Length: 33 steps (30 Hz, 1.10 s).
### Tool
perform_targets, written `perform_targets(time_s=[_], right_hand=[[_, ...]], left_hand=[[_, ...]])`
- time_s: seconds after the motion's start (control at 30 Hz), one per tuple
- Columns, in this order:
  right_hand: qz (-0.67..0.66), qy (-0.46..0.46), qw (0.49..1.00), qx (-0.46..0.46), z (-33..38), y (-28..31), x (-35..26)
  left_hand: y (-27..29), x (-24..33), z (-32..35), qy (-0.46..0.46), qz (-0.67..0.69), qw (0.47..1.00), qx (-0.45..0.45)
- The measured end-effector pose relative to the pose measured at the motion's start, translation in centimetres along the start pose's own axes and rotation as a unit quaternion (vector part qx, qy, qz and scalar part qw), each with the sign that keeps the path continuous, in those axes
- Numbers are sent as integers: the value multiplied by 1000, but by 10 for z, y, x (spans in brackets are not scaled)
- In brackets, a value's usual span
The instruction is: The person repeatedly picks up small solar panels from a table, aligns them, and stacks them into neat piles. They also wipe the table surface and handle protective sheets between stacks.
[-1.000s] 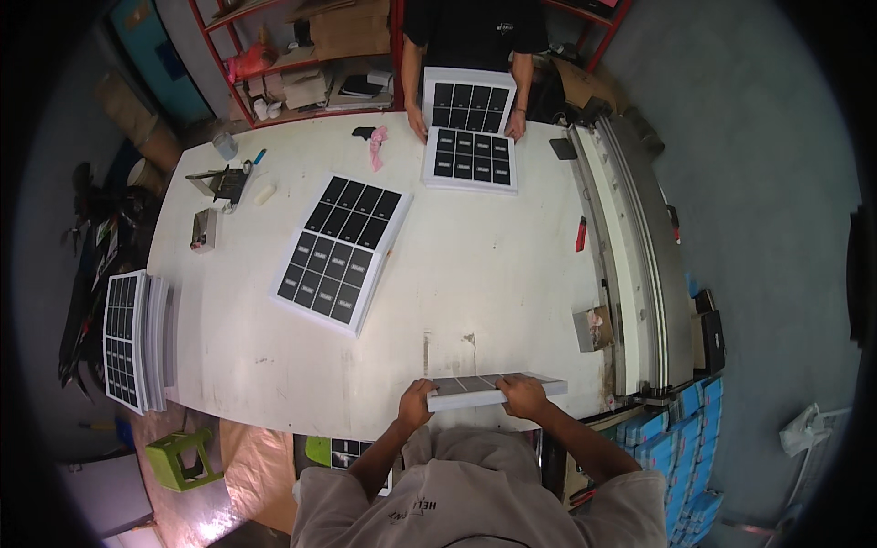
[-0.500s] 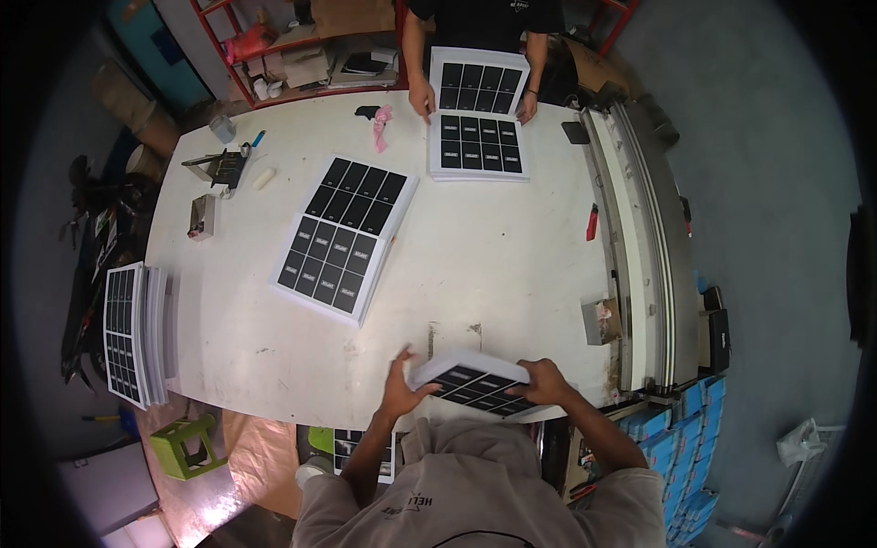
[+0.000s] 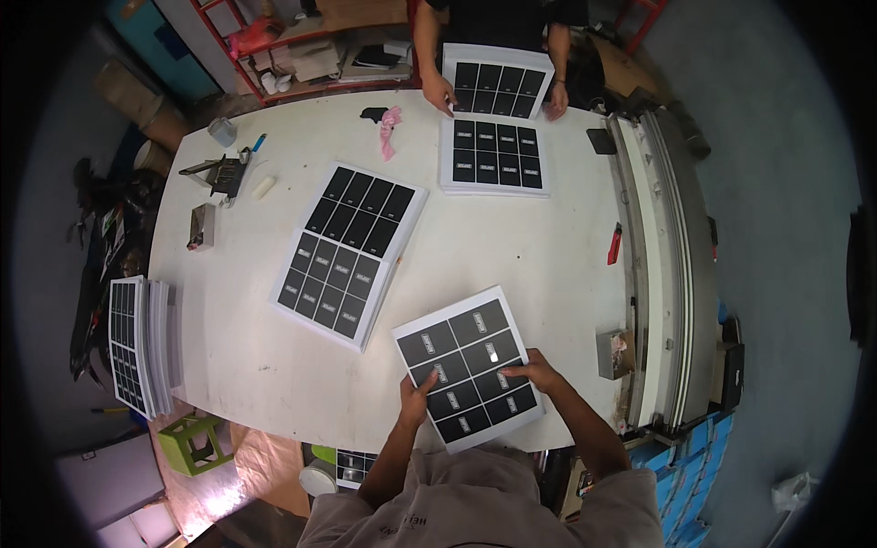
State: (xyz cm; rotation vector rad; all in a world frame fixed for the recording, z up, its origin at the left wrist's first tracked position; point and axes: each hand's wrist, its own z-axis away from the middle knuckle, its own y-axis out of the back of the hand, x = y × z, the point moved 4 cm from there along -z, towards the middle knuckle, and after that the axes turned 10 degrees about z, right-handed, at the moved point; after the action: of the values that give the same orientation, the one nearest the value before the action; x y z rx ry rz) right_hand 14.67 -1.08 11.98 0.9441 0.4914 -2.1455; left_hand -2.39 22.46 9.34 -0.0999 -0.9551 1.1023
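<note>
A stack of printed sheets (image 3: 468, 382), white-bordered with several dark rectangular panels, is gripped between my two hands at the near edge of the table. My left hand (image 3: 417, 396) clasps its left side, thumb on top. On the opposite side my right hand (image 3: 541, 373) holds it the same way. Fingers beneath the stack are hidden, and I cannot tell whether it touches the tabletop. Left of centre lies a longer pile of similar sheets (image 3: 345, 256), turned at an angle. Across the table, a co-worker's hands (image 3: 439, 92) are at another sheet stack (image 3: 494, 157), one part raised behind it.
The white table (image 3: 228, 315) carries a leaning sheet stack (image 3: 130, 347) at its left edge. Along the right runs a long metal cutting machine (image 3: 660, 274), with a red cutter knife (image 3: 614, 244) and a small box (image 3: 615, 353) beside it. A pink cloth (image 3: 390, 132) lies farther back.
The stack in my hands has gone from tilted steeply near my body to lying flatter, turned and farther over the table, its printed face upward. My view has shifted slightly.
</note>
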Motion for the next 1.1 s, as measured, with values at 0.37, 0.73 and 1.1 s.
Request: perform_targets(time_s=[0.37,0.73,1.1], right_hand=[[-518,30,825,224,-316,136,-89],[-663,66,669,330,-385,149,-191],[-636,23,668,386,-370,143,-210]], left_hand=[[56,17,-36,-51,-16,988,144],[65,28,-22,-53,-40,976,208],[87,14,-15,-56,-41,973,221]])
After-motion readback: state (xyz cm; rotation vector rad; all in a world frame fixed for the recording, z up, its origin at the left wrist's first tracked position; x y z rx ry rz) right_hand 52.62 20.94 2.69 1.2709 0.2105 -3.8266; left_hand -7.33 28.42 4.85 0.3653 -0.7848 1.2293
